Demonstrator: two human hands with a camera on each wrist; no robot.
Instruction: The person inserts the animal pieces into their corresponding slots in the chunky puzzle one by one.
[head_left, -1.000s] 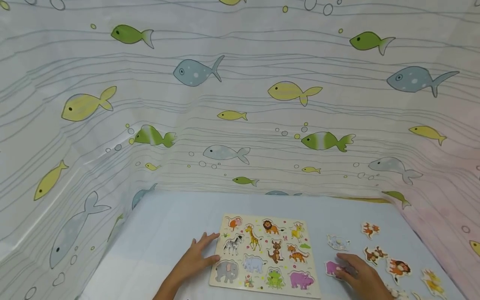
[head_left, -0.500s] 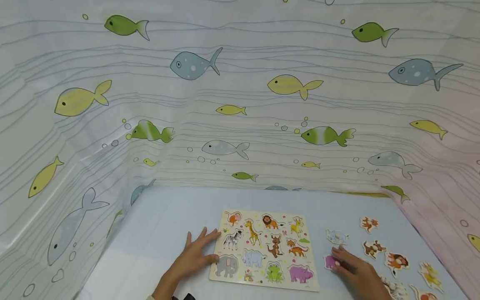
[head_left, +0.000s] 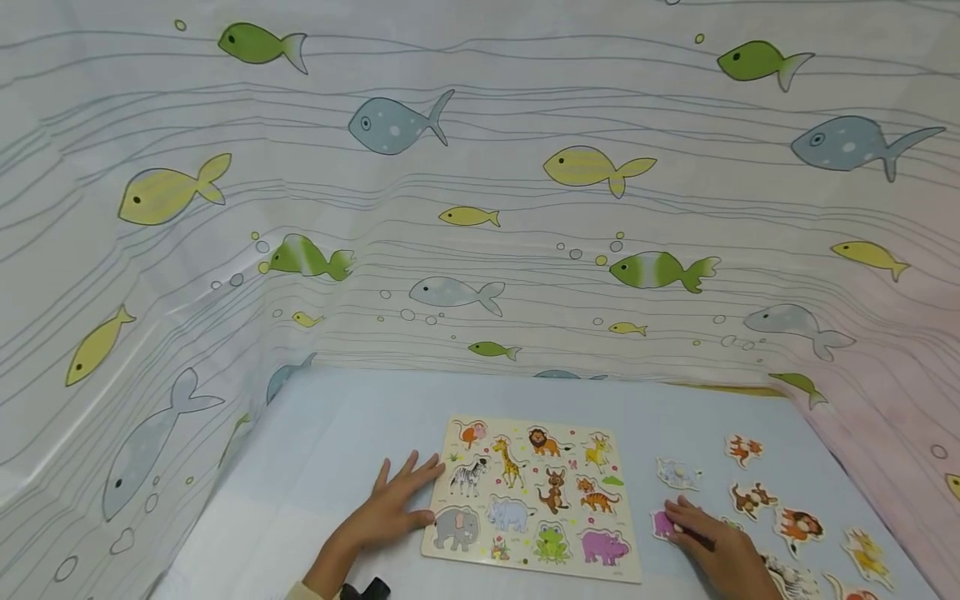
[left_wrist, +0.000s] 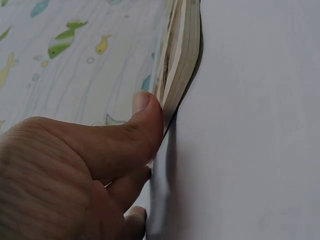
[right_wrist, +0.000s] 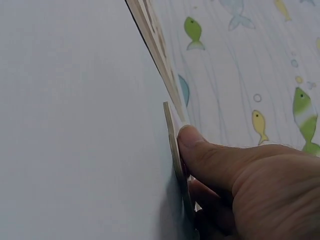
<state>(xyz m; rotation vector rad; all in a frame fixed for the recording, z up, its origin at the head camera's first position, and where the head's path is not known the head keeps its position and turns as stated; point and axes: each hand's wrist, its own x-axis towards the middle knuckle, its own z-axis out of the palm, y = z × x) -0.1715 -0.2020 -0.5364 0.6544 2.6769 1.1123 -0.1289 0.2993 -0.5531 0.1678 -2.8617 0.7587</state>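
A wooden animal puzzle board [head_left: 487,454] lies on the pale table in the head view, its printed places showing a monkey, lion, elephant, frog and others. My left hand [head_left: 393,508] rests at the board's left side, fingers spread. Its thumb [left_wrist: 145,120] touches the board's edge in the left wrist view. Right of the board, the fingers of my right hand [head_left: 712,542] pinch a purple hippo puzzle piece [head_left: 662,524] near its pale knob, covering part of it. Edge-on in the right wrist view, this piece [right_wrist: 174,145] lies low against the table under the thumb.
Loose puzzle pieces surround the right hand: a rhino [head_left: 678,473], a tiger [head_left: 744,450], a kangaroo [head_left: 753,500], a lion [head_left: 798,529], a yellow goat-like animal [head_left: 867,557] and a zebra [head_left: 791,579]. A dark object [head_left: 367,590] sits by the left wrist. Fish-patterned sheeting [head_left: 465,250] encloses the table.
The right hand's fingers have drawn in around the hippo piece's knob; the piece stays about where it was. The left hand's fingers have spread slightly beside the board. The head view has shifted a little.
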